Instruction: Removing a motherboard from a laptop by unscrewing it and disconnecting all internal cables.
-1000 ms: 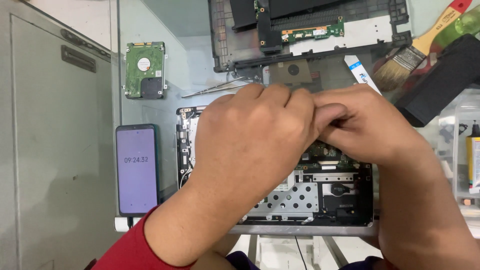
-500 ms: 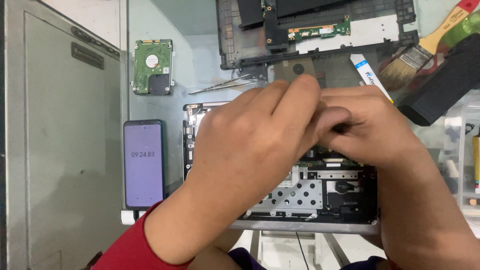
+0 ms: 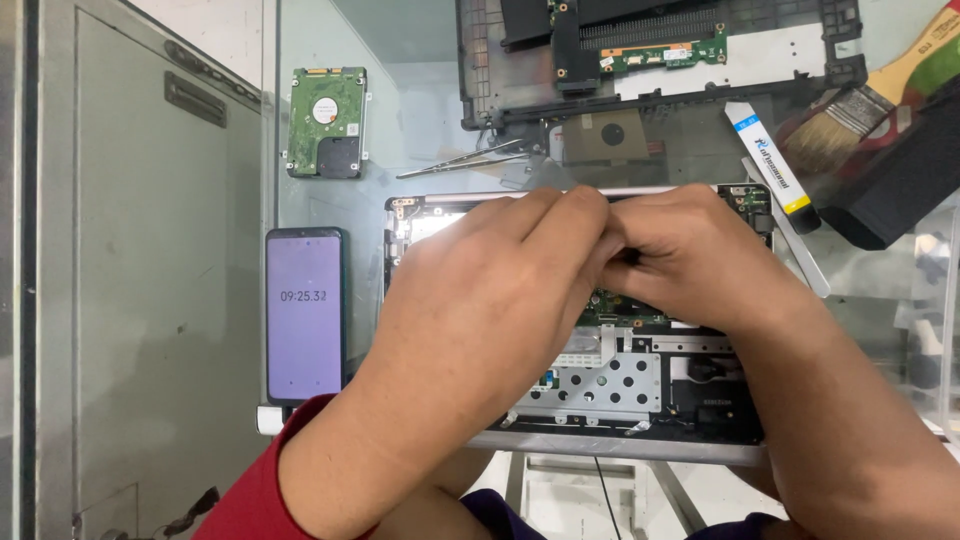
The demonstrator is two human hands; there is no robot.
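An opened laptop base (image 3: 620, 385) lies in front of me, its metal bracket and circuit board exposed. My left hand (image 3: 500, 290) and my right hand (image 3: 700, 260) are both over its middle, with fingers curled and fingertips meeting at a small dark spot near the board's upper part. The hands hide whatever is between the fingertips. A red sleeve covers my left forearm.
A phone (image 3: 305, 315) with a lit purple screen lies left of the laptop. A bare hard drive (image 3: 326, 122) and tweezers (image 3: 470, 160) lie behind it. At the back are a stripped laptop shell (image 3: 740, 60), a white tube (image 3: 770, 165), a paintbrush (image 3: 860, 110) and a black case (image 3: 900, 180).
Both hands stay pressed together over the same spot in the laptop. The view has drifted a little, so everything sits slightly further right in the frame.
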